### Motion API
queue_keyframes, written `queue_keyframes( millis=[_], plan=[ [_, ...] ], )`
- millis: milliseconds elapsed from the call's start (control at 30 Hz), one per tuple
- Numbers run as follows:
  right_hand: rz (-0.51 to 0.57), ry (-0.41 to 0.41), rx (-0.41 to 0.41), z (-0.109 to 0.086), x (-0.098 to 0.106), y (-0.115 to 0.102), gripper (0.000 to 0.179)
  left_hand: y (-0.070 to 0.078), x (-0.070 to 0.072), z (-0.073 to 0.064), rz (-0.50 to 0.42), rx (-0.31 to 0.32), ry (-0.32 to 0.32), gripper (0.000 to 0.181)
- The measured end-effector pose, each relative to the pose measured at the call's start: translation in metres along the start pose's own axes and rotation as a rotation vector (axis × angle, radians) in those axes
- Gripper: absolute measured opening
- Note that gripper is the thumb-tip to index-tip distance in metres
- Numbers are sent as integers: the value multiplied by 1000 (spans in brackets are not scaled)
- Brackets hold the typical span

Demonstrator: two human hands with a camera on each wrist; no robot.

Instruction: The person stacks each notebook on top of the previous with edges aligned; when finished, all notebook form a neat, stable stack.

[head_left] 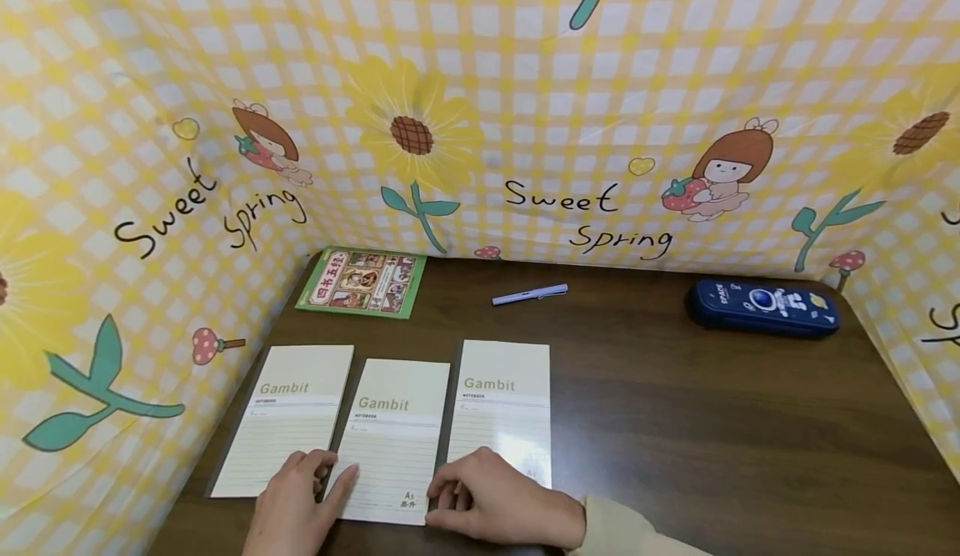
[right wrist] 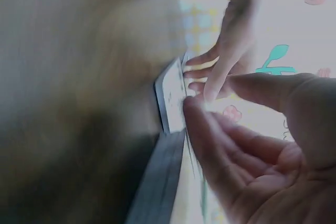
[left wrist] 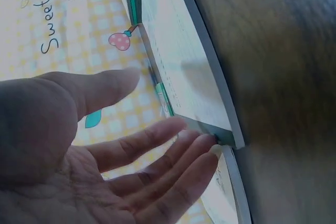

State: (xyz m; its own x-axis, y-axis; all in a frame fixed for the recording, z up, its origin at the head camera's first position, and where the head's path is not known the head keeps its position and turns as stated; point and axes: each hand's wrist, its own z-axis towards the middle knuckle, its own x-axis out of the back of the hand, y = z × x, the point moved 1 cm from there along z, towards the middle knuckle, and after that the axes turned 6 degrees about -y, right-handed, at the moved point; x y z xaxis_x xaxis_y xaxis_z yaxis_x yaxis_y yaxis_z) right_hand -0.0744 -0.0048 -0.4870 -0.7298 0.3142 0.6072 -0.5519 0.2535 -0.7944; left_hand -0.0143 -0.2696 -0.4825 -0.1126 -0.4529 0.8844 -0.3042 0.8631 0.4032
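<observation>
Three cream "Gambit" notebooks lie in a row on the table: a left notebook point(head_left: 288, 423), a middle notebook point(head_left: 393, 439) set slightly nearer, and a right notebook point(head_left: 500, 410). My left hand point(head_left: 294, 498) is at the gap between the left and middle ones, its thumb over the middle notebook's lower left edge. In the left wrist view its fingers point(left wrist: 157, 177) are loosely bent, the thumb well apart. My right hand point(head_left: 498, 498) has fingertips at the middle notebook's lower right edge and partly covers the right notebook. The right wrist view shows its thumb and fingers spread apart.
A green-bordered picture book point(head_left: 363, 283) lies at the back left of the brown table point(head_left: 675, 423). Behind the notebooks is a lilac pen point(head_left: 529, 294). A dark blue pencil case point(head_left: 763, 310) sits at the back right. Yellow checked cloth point(head_left: 525, 106) walls off the back and sides.
</observation>
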Motion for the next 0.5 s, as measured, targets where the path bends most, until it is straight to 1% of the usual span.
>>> queue_keyframes(
  millis=[100,200,300,367,500],
  plan=[
    [187,-46,-75,-5,-1,3,21,0,1,0,13,27,-9,44],
    [424,-88,-159,-10,-3,6,26,0,2,0,30,41,-12,47],
    [647,-117,-239,-15,-5,8,35,0,2,1,37,44,-14,52],
    [729,-139,-279,-18,-6,9,40,1,1,1,29,42,-14,54],
    [853,-197,-341,-23,-9,11,45,1,-1,1,-24,51,-16,58]
  ],
)
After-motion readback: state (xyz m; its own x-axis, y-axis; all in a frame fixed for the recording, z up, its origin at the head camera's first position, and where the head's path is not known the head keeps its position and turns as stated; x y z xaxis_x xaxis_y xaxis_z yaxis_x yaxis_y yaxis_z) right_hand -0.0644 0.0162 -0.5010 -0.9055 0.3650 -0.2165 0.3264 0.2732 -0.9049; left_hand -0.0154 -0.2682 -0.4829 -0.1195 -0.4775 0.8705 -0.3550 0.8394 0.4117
